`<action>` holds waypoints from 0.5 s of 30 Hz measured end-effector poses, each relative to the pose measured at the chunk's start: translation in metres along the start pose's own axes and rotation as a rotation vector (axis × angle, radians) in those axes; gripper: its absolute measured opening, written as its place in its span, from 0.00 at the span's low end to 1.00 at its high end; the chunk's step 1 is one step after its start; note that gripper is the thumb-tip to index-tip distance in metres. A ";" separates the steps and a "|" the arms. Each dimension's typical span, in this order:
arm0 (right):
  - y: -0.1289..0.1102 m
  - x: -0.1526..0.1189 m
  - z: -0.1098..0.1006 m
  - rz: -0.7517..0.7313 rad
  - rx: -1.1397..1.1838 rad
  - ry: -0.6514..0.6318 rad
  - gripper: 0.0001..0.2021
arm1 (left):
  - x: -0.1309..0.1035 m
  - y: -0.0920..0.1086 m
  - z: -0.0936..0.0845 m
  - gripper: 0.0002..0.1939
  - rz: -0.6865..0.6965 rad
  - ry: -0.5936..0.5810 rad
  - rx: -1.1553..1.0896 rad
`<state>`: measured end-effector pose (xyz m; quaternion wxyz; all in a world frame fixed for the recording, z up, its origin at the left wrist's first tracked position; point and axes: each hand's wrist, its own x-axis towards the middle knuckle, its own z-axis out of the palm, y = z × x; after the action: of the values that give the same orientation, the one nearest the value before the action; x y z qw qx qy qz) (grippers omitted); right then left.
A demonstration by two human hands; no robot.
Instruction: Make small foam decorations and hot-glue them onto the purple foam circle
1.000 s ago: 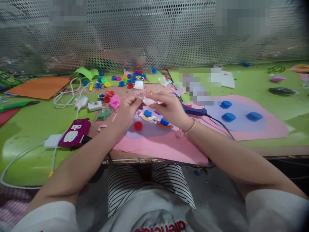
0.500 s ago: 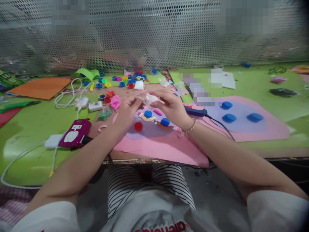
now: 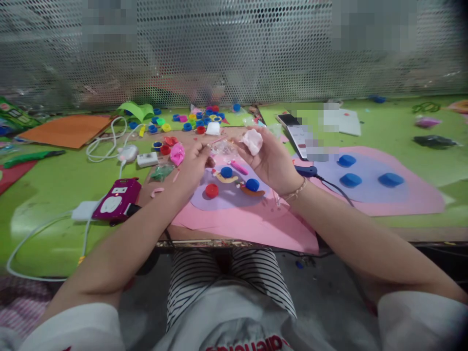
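A crumpled white lump (image 3: 252, 142) rests against the fingers of my right hand (image 3: 272, 158), whose palm is turned up. My left hand (image 3: 199, 158) pinches the edge of a clear plastic wrapper (image 3: 222, 147) that stretches between both hands. Below them lies a lilac paper shape (image 3: 203, 197) on pink paper (image 3: 252, 229). On the lilac shape sit a red cap (image 3: 211, 190), a blue cap (image 3: 226, 172) on a cream curved piece, another blue cap (image 3: 252, 185) on an orange-brown curved piece, and a bright pink stick-like piece (image 3: 239, 167).
Loose coloured caps (image 3: 187, 126) lie behind my hands. A purple power socket (image 3: 117, 201) with white cables is at the left. To the right are a phone (image 3: 295, 136), a dark blue tool (image 3: 306, 170) with a cord, and blue caps (image 3: 351, 180) on paper.
My right hand has moved right and turned palm up, with the white lump now exposed in it. The clear wrapper between my hands shows more, and my left hand has moved slightly.
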<state>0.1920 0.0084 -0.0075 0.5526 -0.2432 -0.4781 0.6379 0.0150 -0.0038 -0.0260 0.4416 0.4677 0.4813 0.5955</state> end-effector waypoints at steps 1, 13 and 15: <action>-0.001 0.000 0.000 0.012 0.017 0.014 0.13 | 0.002 -0.002 -0.001 0.05 0.012 0.005 0.024; 0.001 0.008 -0.009 0.084 -0.011 -0.008 0.08 | 0.031 -0.025 -0.021 0.04 0.114 0.194 0.105; 0.000 0.008 -0.008 0.129 0.027 0.032 0.08 | 0.036 -0.027 -0.025 0.05 0.129 0.242 0.061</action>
<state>0.1967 0.0191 -0.0093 0.5210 -0.2764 -0.4440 0.6746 -0.0138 0.0316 -0.0505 0.3267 0.4358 0.5178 0.6598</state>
